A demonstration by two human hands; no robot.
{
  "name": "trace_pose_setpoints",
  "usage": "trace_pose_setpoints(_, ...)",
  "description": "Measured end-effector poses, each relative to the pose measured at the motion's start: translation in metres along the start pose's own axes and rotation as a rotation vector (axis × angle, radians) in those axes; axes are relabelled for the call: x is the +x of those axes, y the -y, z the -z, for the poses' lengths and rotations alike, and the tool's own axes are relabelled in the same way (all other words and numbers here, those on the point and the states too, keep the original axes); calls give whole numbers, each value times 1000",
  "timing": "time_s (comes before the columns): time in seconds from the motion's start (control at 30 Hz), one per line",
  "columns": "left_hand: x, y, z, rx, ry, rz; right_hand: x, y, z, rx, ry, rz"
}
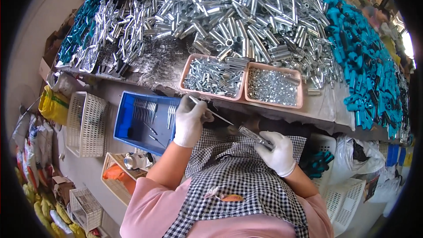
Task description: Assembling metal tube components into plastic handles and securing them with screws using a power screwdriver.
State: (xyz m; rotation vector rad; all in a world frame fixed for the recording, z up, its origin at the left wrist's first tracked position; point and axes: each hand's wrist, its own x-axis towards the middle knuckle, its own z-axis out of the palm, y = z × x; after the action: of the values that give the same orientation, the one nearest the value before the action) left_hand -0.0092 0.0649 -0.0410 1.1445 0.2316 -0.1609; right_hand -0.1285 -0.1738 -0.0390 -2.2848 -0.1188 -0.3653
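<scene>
My left hand, in a white glove, is closed around a thin metal rod that slants down to the right. The rod's far tip points toward a shiny metal tube, with a small gap between them. My gloved right hand grips this tube at its lower end; whether it is one piece or several is unclear. Ahead of my hands, a pink tray holds many small metal pins. Beside it, a second pink tray holds small shiny metal pieces.
A blue bin with metal rods stands left of my left hand. Loose metal tubes are heaped across the table, with teal plastic handles at the right. White plastic baskets stand on the floor; a clear plastic bag lies right.
</scene>
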Motion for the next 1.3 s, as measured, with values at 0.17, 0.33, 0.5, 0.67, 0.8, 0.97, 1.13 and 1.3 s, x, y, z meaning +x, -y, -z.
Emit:
trace_pose_setpoints(0.17,-21,25,-35,34,126,23,-19,-8,19,-45,-80,17)
trace_pose_setpoints(0.33,-46,54,-59,60,174,78,-27,-15,27,-118,-158,104)
trace_pose_setpoints(0.5,-55,34,-81,59,194,280,-34,-31,41,-168,-225,140)
trace_pose_setpoints(0.67,-46,29,-90,106,370,509,-34,-38,51,-143,-256,189)
trace_pose_setpoints(0.8,-36,26,-90,151,531,620,-37,-41,57,-15,-296,168)
trace_pose_setpoints(0.97,-46,34,-114,632,596,342,-38,-49,59,-69,-290,122)
trace_pose_setpoints(1.13,-48,39,-137,649,610,296,-41,-66,61,-12,-322,106)
trace_pose_setpoints(1.3,-42,48,-167,812,743,176,-48,-82,86,127,-303,18)
